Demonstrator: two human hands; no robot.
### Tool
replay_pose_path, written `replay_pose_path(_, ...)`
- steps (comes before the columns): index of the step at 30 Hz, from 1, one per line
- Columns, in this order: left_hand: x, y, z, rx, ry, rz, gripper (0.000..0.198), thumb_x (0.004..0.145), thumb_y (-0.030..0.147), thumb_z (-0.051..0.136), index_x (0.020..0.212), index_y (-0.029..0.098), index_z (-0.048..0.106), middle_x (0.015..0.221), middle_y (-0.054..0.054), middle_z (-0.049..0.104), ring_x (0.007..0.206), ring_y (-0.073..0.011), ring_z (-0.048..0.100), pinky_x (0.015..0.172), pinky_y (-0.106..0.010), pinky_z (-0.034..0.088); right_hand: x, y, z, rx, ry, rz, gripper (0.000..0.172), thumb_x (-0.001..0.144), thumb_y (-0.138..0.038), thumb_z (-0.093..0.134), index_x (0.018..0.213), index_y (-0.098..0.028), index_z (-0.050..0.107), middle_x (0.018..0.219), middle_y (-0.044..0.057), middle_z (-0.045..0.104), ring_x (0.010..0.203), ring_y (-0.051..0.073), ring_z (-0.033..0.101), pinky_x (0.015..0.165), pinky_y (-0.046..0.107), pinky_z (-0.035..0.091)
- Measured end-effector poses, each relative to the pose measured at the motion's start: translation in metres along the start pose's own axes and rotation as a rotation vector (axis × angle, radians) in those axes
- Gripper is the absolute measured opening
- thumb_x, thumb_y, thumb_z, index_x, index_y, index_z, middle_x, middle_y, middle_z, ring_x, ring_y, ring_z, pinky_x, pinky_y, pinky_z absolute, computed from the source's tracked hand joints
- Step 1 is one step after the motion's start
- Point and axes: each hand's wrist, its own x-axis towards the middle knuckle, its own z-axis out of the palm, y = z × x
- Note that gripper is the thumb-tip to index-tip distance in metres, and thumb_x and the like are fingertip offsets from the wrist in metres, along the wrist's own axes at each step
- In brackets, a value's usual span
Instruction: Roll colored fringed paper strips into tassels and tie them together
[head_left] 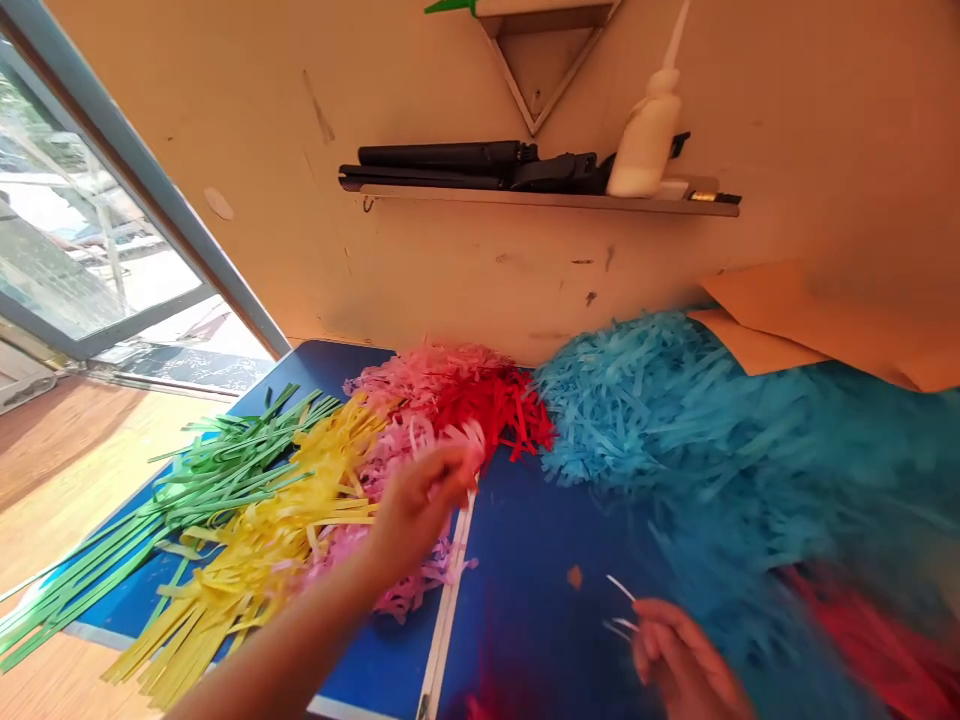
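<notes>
Pale pink paper strips (466,437), curled & motion-blurred, are pinched btwn the fingertips of the L hand (416,500), which is bent nearly closed; they're held above the table (540,570), in front of the red fringe (504,402). Thin, narrow white strips (621,587) are gripped btwn thumb & fingers of the R hand (682,655), also nearly closed, low over the table near the blue fringe (615,400); 2–3 ends are seen, exact no. can't be told.

Heaps counted: 1 green (225,470), long flat strips; 1 yellow (262,540); 2 pink, i.e. salmon heap (427,372) at back & lilac-pink heap (409,595) in front; 1 red; 1 blue, the largest; + 2 blurred red patches (885,625), lower R & bottom edge.

On the shelf (540,198): 1 white bottle (645,140) w/ pointed nozzle, + black tools (442,165), no. unclear. Orange-brown paper (810,325) is seen partly over the blue fringe.
</notes>
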Motion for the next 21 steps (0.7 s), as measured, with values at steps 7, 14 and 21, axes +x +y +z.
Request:
replay_pose_path(7,-0.092,-0.001,0.084,-0.660,-0.218,-0.643,0.037,0.070,0.050,0.078,0.076,0.018,0.061,0.065,-0.001,0.068,0.052,-0.0111,0.057,0.056,-0.022,0.043,-0.014,-0.012,0.042,-0.150,-0.179,-0.192,0.029,0.084,-0.048,0.066,0.087,-0.020,0.071,0.078,0.004,0.066,0.073,0.019,0.060,0.070,0.028,0.049)
replay_pose_path(14,-0.106,-0.004,0.097,-0.562,-0.143,-0.635,0.031,0.066,0.047,0.081,0.070,0.020,0.067,0.066,0.000,0.064,0.063,-0.0141,0.054,0.061,-0.024,0.041,-0.025,-0.012,0.049,-0.300,-0.253,-0.349,0.020,0.088,-0.035,0.063,0.076,-0.021,0.070,0.075,0.001,0.063,0.069,0.016,0.058,0.064,0.024,0.045)
replay_pose_path(21,-0.113,-0.004,0.102,-0.219,-0.054,-0.438,0.012,0.073,0.034,0.075,0.066,0.024,0.072,0.071,-0.003,0.070,0.073,-0.0204,0.061,0.092,-0.035,0.042,-0.031,-0.003,0.046,-0.369,-0.140,-0.443,0.021,0.088,-0.035,0.063,0.074,-0.021,0.070,0.075,0.003,0.065,0.070,0.018,0.061,0.065,0.024,0.047)
